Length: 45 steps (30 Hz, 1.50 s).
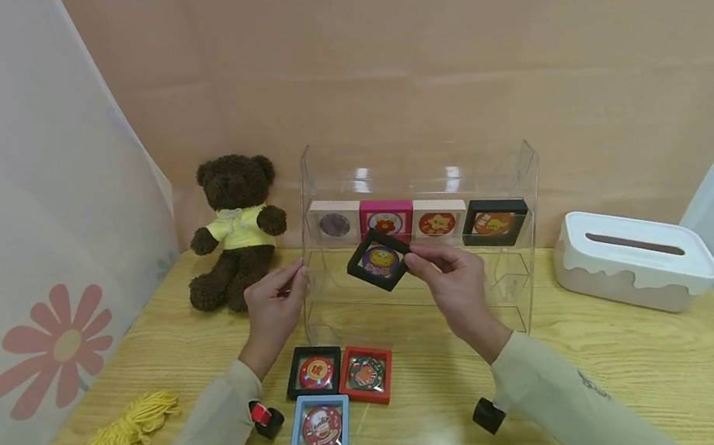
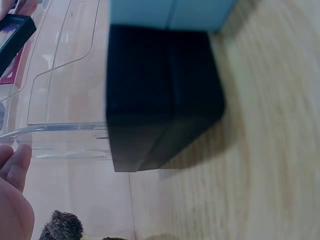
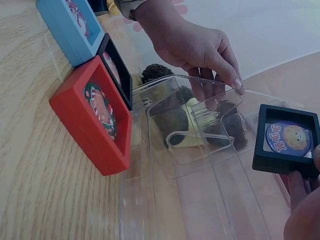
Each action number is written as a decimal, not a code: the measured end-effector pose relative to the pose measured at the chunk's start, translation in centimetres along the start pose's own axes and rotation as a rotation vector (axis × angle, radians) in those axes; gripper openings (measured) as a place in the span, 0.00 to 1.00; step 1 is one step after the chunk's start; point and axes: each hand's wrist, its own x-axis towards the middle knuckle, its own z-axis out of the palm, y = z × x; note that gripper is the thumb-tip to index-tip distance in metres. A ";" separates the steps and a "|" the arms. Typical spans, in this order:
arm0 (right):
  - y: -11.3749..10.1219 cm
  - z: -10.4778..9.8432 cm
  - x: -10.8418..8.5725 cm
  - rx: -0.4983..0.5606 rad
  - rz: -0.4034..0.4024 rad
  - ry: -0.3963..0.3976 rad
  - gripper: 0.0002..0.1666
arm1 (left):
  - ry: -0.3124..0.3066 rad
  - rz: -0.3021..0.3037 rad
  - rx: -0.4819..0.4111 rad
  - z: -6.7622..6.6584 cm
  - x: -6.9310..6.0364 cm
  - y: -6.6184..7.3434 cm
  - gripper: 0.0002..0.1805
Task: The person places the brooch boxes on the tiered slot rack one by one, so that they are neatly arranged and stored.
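Note:
My right hand (image 1: 458, 286) pinches a corner of a black square frame (image 1: 379, 261), which holds a purple disc with a yellow character. Tilted like a diamond, the frame is before the middle of a clear tiered rack (image 1: 524, 289). My left hand (image 1: 273, 306) has its thumb and fingers on the rack's left side edge, pinching it, as the right wrist view also shows. Along one tier stand a white frame (image 1: 336, 223), a pink frame (image 1: 386, 210) partly hidden by the held one, another white frame (image 1: 439, 220) and a black frame (image 1: 495, 221).
On the table before the rack lie a black frame (image 1: 314, 371), a red frame (image 1: 367, 374) and a light blue frame (image 1: 320, 428), close together. A brown bear (image 1: 239, 226) sits back left, yellow cord (image 1: 128, 434) lies front left, and a white tissue box (image 1: 632, 259) stands right.

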 end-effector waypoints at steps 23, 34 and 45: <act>1.6 2.4 0.0 -0.103 -0.189 -0.001 0.07 | 0.002 -0.003 0.030 0.2 -0.2 -0.4 0.09; -0.2 4.3 -1.0 -0.192 -0.170 -0.045 0.06 | -0.002 -0.012 0.018 0.1 -0.1 -0.1 0.10; 0.3 4.8 -1.4 -0.290 -0.245 -0.120 0.05 | 0.003 -0.002 0.021 0.0 0.7 2.1 0.11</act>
